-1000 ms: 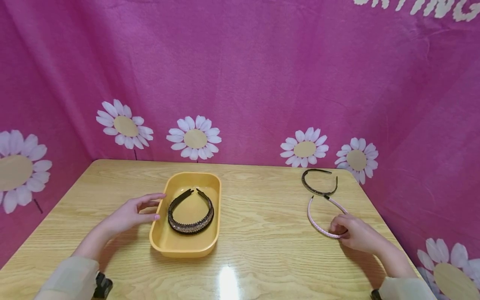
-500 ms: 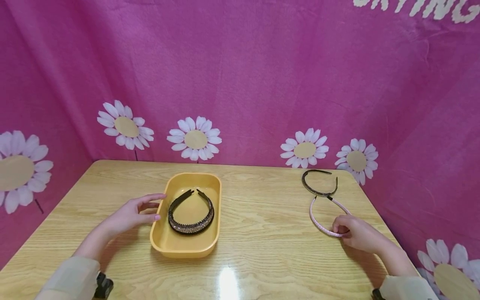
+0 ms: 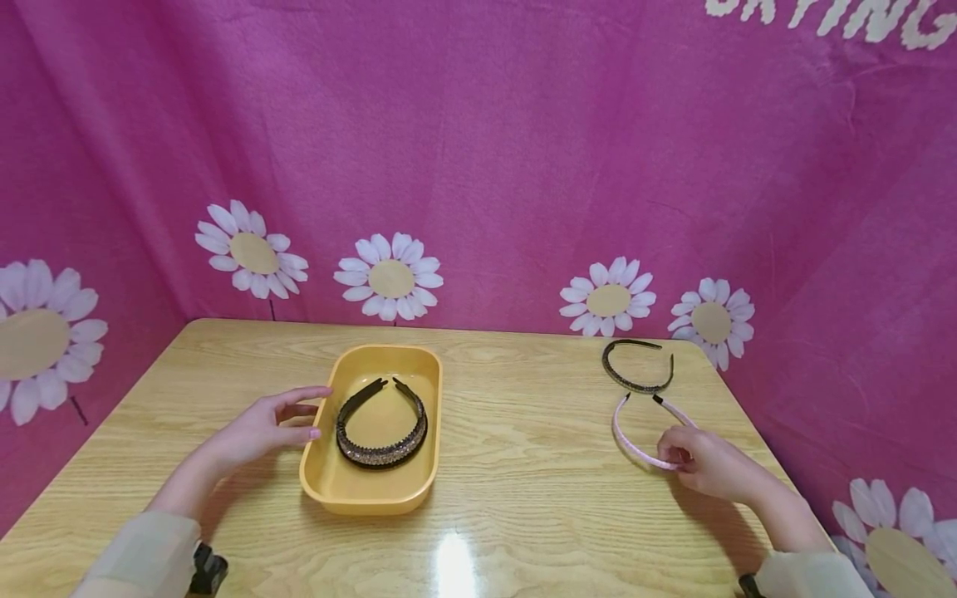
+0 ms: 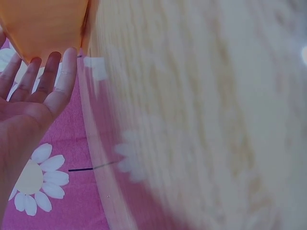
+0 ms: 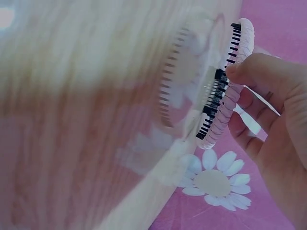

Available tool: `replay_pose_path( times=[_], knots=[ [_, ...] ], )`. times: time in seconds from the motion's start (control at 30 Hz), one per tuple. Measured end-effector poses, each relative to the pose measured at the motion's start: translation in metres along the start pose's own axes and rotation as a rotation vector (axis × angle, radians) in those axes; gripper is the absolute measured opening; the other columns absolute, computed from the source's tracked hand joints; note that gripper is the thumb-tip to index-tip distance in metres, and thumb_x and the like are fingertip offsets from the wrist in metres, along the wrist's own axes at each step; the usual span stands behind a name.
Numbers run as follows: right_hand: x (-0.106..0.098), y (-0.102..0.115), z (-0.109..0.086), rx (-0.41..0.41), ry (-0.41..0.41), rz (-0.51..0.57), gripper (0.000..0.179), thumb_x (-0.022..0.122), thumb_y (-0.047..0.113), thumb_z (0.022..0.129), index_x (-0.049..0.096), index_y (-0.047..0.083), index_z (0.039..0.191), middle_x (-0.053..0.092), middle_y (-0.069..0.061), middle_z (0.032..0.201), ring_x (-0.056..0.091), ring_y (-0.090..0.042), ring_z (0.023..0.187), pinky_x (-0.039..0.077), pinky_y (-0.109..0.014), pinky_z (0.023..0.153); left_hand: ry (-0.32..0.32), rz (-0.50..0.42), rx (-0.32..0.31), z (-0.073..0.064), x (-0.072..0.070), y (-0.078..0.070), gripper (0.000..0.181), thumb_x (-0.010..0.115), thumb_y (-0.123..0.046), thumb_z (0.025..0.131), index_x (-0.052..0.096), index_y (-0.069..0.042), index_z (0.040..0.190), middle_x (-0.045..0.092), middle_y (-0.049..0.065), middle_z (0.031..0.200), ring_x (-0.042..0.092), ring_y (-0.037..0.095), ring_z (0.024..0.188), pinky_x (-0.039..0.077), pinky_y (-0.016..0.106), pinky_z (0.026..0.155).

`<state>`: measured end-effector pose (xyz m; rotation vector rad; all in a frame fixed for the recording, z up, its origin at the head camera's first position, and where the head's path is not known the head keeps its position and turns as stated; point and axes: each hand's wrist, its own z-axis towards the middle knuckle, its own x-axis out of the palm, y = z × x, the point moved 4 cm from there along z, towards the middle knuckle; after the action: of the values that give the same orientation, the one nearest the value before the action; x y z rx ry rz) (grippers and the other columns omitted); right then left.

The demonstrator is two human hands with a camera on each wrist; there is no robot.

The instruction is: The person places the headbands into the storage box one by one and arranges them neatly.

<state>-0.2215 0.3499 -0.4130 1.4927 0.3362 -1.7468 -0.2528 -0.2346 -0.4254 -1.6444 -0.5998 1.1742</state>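
Observation:
In the head view, my right hand (image 3: 703,461) pinches a pale pink headband (image 3: 631,448) by its curved middle, at the right side of the table. In the right wrist view, the thumb and fingers hold the wrapped pink band (image 5: 230,103), and black comb teeth show along its inner side. My left hand (image 3: 265,423) lies along the left wall of a yellow tray (image 3: 374,502). Its extended fingers (image 4: 50,76) touch the tray's outer wall in the left wrist view. A dark headband with a glittery brown band (image 3: 377,455) lies inside the tray.
Just beyond the pink headband, a thin black headband (image 3: 631,384) lies near the table's far right corner. The wooden table (image 3: 523,465) meets a pink floral curtain (image 3: 493,166) at the back and sides.
The pink headband shifts slightly right, then back left, in my right hand, and now shows a small gap from the black headband. The left hand and the tray stay in place.

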Motion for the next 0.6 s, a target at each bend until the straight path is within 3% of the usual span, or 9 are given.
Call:
replay_pose_path(
  times=[0.6],
  knots=[
    [-0.02,0.022,0.023,-0.047,-0.006,-0.044,0.041,0.071,-0.012,0.059,0.055,0.018,0.08,0.047,0.012,0.068,0.042,0.002,0.062,0.039,-0.014,0.051,-0.003,-0.009,-0.011,0.001,0.0,0.001,0.064,0.069,-0.018,0.086,0.04,-0.005,0.142,0.04,0.023,0.143,0.039,0.046,0.128,0.051,0.023,0.087]
  ],
)
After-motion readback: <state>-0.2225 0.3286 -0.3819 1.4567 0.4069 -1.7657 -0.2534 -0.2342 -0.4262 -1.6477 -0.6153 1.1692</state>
